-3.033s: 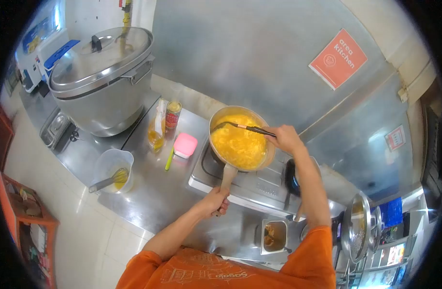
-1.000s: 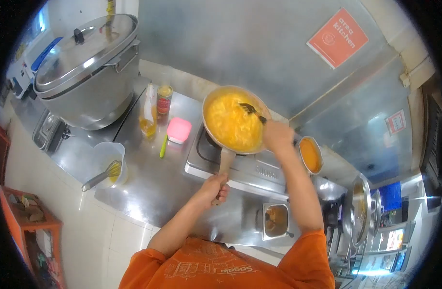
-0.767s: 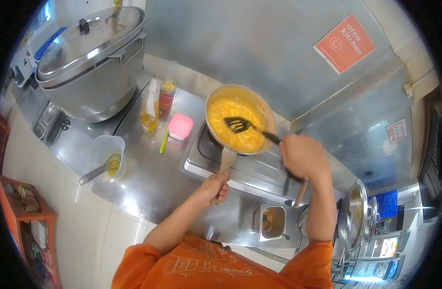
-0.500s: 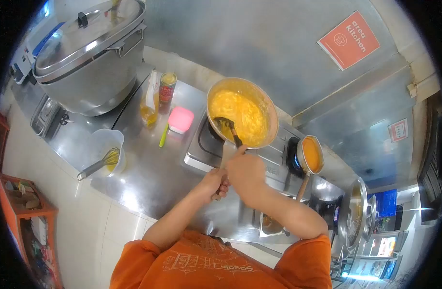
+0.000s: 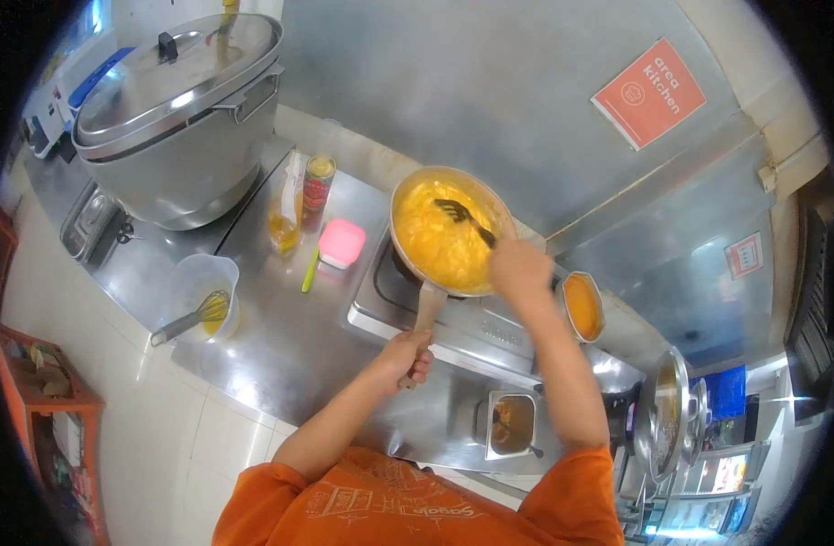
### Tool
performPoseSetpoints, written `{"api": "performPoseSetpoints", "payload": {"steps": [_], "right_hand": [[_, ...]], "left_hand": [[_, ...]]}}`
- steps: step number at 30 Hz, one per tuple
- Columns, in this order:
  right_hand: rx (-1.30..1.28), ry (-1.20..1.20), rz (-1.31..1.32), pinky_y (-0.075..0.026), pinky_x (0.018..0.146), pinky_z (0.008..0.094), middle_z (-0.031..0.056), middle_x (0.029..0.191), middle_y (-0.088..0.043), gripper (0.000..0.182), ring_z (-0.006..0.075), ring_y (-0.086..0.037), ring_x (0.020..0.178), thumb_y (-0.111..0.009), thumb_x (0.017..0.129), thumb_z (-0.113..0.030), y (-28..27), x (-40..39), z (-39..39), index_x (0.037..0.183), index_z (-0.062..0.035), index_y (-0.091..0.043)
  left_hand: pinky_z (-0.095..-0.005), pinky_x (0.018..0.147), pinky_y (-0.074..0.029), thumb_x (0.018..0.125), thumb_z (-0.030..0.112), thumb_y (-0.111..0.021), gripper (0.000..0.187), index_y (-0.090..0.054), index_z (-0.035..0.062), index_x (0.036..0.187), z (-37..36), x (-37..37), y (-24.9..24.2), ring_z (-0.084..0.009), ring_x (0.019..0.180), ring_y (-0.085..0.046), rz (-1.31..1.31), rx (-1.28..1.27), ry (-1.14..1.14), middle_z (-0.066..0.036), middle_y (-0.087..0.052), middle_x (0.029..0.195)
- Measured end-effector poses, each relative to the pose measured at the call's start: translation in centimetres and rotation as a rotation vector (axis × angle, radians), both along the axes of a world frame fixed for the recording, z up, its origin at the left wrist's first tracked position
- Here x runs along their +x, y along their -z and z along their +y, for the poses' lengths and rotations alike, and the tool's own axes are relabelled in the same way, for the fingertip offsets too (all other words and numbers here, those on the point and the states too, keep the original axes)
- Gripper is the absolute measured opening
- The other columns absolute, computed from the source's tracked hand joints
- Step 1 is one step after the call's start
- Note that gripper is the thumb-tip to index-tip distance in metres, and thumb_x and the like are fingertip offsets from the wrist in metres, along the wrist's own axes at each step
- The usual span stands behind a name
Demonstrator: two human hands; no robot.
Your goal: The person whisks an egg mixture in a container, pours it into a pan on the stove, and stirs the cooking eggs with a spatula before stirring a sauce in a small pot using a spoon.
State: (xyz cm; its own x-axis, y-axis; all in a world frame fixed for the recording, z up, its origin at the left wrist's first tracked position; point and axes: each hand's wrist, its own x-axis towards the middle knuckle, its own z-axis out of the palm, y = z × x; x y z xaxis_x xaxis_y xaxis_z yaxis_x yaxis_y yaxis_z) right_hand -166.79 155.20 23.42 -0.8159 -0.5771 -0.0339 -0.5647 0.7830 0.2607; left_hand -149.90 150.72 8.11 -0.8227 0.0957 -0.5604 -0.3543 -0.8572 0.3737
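Note:
My left hand (image 5: 406, 357) is wrapped round the pale handle of a frying pan (image 5: 510, 218) on the stove. Soft yellow scrambled egg (image 5: 435, 238) fills the pan. In my right hand (image 5: 521, 273) is a black slotted spatula (image 5: 455, 211), its head resting on the far part of the egg. My right forearm passes over the stove, right of the pan handle. A smaller saucepan (image 5: 582, 308) with orange liquid sits to the right, partly hidden by my right arm.
Left of the stove (image 5: 371, 305) stand a pink-lidded tub (image 5: 342, 244), a green-handled utensil (image 5: 310, 273), a can (image 5: 317, 187), an oil pouch (image 5: 284, 223) and a jug (image 5: 194, 273) holding a whisk (image 5: 194, 318). A large lidded pot (image 5: 180, 173) is behind. A metal container (image 5: 511, 425) lies nearer me.
My right hand has moved right and away from the pan handle. The spatula head has shifted from the pan's near left to its far middle. My left hand keeps its hold.

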Motion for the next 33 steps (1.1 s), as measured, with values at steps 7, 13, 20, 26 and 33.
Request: {"api": "performPoseSetpoints", "payload": {"steps": [7, 13, 20, 26, 33], "right_hand": [[0.026, 0.166, -0.004, -0.049, 0.079, 0.0457, 0.0207, 0.095, -0.065, 0.031, 0.0366, -0.063, 0.091, -0.046, 0.084, -0.023, -3.4, -2.8, 4.2, 0.096, -0.0029, -0.065], [-0.211, 0.164, -0.011, -0.049, 0.077, 0.0464, 0.0205, 0.094, -0.065, 0.032, 0.0356, -0.064, 0.088, -0.048, 0.085, -0.027, 3.4, -7.5, 1.7, 0.096, -0.0018, -0.064], [-0.277, -0.341, 0.052, -0.049, 0.065, 0.0455, 0.0160, 0.079, -0.066, 0.030, 0.0353, -0.062, 0.072, -0.054, 0.086, -0.032, 4.3, -10.8, 1.8, 0.103, -0.0103, -0.065], [-0.220, -0.671, -0.015, -0.047, 0.060, 0.0453, 0.0117, 0.074, -0.065, 0.025, 0.0317, -0.062, 0.068, -0.057, 0.084, -0.031, 1.9, -11.4, 4.3, 0.102, -0.0155, -0.064], [-0.113, -0.669, 0.033, -0.048, 0.064, 0.0404, 0.0121, 0.085, -0.065, 0.033, 0.0324, -0.060, 0.073, -0.063, 0.079, -0.025, -4.9, -11.4, 10.2, 0.109, -0.0122, -0.063]], "left_hand": [[-0.0213, 0.039, -0.026, 0.092, 0.032, -0.048, 0.021, -0.043, 0.0124, 0.094, 0.2, -0.1, 0.3, -0.0063, 0.048, -0.030, 0.013, 0.037, 0.003, 0.002, -0.037, 0.064], [-0.0224, 0.040, -0.029, 0.095, 0.031, -0.046, 0.020, -0.039, 0.0122, 0.093, -0.3, 0.1, -0.6, -0.0071, 0.050, -0.033, -0.004, -0.102, 0.021, 0.001, -0.036, 0.064], [-0.0229, 0.040, -0.029, 0.093, 0.026, -0.044, 0.017, -0.037, 0.0102, 0.090, -2.3, 0.6, -1.1, -0.0069, 0.050, -0.031, 0.012, -0.215, 0.126, -0.001, -0.036, 0.068], [-0.0226, 0.040, -0.027, 0.089, 0.025, -0.047, 0.016, -0.038, 0.0107, 0.088, -3.3, 0.8, -1.3, -0.0061, 0.049, -0.029, 0.006, -0.239, 0.155, 0.000, -0.035, 0.066], [-0.0212, 0.039, -0.023, 0.089, 0.026, -0.050, 0.017, -0.042, 0.0114, 0.089, -5.2, 1.4, -2.3, -0.0051, 0.047, -0.028, -0.091, -0.270, 0.215, 0.003, -0.034, 0.062]]}}
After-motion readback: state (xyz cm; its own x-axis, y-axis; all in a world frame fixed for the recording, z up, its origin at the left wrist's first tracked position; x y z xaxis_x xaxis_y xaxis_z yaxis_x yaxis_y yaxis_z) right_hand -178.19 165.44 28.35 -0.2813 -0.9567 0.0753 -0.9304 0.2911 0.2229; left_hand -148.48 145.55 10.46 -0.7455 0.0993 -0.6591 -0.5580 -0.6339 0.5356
